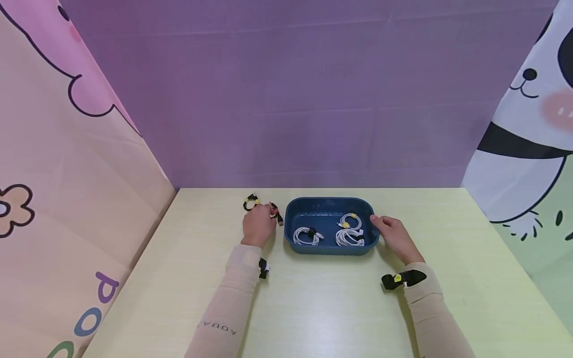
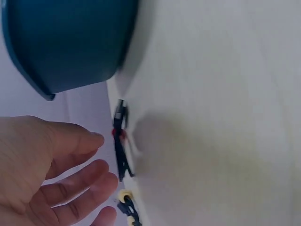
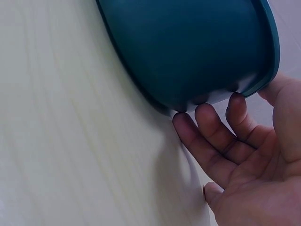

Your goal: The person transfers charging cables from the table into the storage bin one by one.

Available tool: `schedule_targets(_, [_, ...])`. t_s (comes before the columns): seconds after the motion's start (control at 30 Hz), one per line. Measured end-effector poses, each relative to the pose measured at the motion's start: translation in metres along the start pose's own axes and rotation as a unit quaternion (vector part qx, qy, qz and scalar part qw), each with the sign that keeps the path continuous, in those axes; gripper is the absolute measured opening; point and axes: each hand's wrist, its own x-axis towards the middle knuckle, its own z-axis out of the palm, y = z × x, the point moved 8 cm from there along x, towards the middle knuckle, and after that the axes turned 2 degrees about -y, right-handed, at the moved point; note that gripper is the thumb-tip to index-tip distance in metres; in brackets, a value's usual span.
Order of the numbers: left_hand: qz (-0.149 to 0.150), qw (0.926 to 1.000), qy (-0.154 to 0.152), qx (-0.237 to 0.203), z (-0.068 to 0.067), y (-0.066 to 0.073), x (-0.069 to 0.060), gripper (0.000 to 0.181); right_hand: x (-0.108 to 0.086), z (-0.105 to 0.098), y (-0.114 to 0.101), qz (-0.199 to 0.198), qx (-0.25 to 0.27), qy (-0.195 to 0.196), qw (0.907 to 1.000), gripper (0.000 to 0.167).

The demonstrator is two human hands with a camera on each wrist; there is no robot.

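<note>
Your left hand (image 1: 259,225): fingers parted, holding nothing — pinch the red-tied black cable (image 2: 119,141) mid-bundle. Right hand (image 1: 397,239) grips the blue bin (image 1: 331,251) — brace it.

The right hand (image 3: 258,169) rests fingertips (image 3: 181,122) on a teal bin (image 3: 188,52) near an edge of the bench (image 3: 70,141), thumb (image 3: 275,89) apparently over the bin's rim (image 3: 274,56).

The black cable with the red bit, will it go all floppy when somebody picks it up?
The black cable probably keeps its bundle, since a red band wraps it. The plug sticking out might wobble. Looking thin, it is likely light.
</note>
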Motion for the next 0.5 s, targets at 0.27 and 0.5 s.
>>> schedule_targets(0.27, [-0.022,0.9995,-0.021,0.008,0.013,-0.007,0.003,0.018,0.000,-0.002,0.000,-0.001,-0.009,0.000,1.0000,0.063])
schedule_targets(0.5, [-0.028,0.9988,-0.036,0.020,0.019,-0.011,0.004,0.012,0.000,0.000,-0.001,-0.002,-0.006,-0.001,1.0000,0.061])
